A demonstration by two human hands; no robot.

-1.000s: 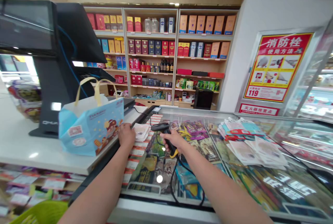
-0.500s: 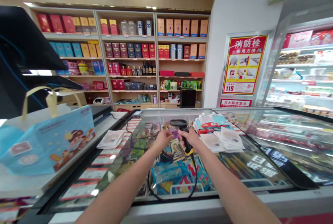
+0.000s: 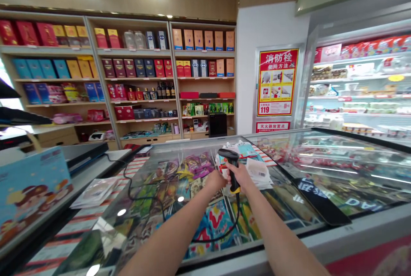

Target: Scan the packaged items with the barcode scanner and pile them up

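Observation:
A black and yellow barcode scanner [image 3: 235, 173] stands upright above the glass-topped freezer [image 3: 180, 182], its cable looping down over the glass. My right hand [image 3: 240, 176] is wrapped round its handle. Close beside it on the left is my left hand [image 3: 218, 180], fingers bent toward the white packets; what they hold, if anything, is hidden. White packets with labels [image 3: 259, 172] lie on the glass just right of the scanner. Behind them is a pile of blue, white and red packages [image 3: 245, 149]. Colourful frozen goods show through the glass.
A blue cartoon bag [image 3: 35, 190] stands at the left on the counter. More white packets [image 3: 95, 192] lie near the freezer's left edge. A black panel [image 3: 321, 201] rests across the right part. Shelves of boxed goods [image 3: 138, 68] stand behind.
The view has turned to the right. My left hand has moved toward the packets and now overlaps the scanner's left side more closely. The scanner remains in my right hand.

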